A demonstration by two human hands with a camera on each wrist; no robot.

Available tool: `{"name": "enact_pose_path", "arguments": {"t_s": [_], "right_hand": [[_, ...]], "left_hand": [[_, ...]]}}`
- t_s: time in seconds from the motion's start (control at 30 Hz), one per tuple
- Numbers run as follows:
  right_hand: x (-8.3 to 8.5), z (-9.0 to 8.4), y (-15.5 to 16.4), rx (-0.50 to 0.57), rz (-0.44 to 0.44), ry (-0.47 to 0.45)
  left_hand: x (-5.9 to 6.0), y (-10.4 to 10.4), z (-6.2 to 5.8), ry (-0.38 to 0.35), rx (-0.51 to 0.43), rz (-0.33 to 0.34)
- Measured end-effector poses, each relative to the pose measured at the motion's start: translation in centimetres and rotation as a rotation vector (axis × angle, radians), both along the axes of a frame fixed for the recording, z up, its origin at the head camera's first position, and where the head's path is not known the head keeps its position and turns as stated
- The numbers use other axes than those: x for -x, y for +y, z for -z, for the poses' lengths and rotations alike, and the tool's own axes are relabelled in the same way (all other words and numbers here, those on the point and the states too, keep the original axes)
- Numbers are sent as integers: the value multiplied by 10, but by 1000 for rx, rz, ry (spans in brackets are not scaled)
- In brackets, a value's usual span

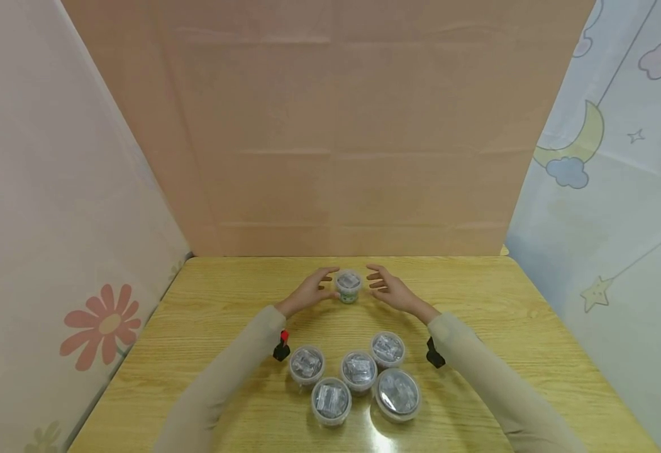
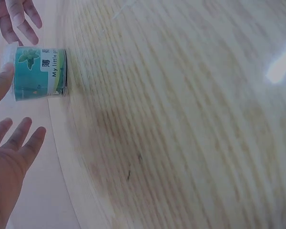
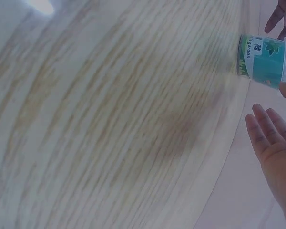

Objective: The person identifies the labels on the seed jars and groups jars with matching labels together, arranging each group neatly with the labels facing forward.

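Note:
Near the back edge of the table stands a small plant-kit tub [image 1: 349,287], upright, with a clear lid. Its green label [image 2: 33,71] shows a leaf and the words "My little garden". My left hand [image 1: 311,291] is at the tub's left side, its fingers spread and gently bent. In the left wrist view its thumb tip overlaps the lid's edge. On the tub's right side, my right hand [image 1: 392,292] faces inward with loose fingers, a small gap between it and the tub in the head view. Neither hand grips anything.
Several similar lidded tubs [image 1: 331,401] stand in a group nearer me, between my forearms. The largest tub [image 1: 398,394] is at the group's front right. A tan panel [image 1: 336,157] rises behind the wooden table [image 1: 222,289], and printed cloths [image 1: 568,239] hang at both sides.

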State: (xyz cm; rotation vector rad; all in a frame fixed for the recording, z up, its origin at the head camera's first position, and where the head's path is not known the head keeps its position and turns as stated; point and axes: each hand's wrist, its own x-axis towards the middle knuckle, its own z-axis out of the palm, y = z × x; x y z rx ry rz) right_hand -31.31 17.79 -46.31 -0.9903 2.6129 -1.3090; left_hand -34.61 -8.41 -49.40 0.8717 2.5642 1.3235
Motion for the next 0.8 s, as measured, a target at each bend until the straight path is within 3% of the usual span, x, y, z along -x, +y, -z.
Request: {"name": "enact_pose_path", "arguments": {"t_s": [0.4, 0.53, 0.8], "right_hand": [[17, 27, 12, 35, 31, 6], [11, 22, 6, 48, 11, 21], [-11, -5, -4, 38, -35, -45]], "left_hand": [[-6, -1, 0, 114, -38, 25], [-6, -2, 0, 155, -49, 20], [-8, -6, -2, 192, -60, 11]]}}
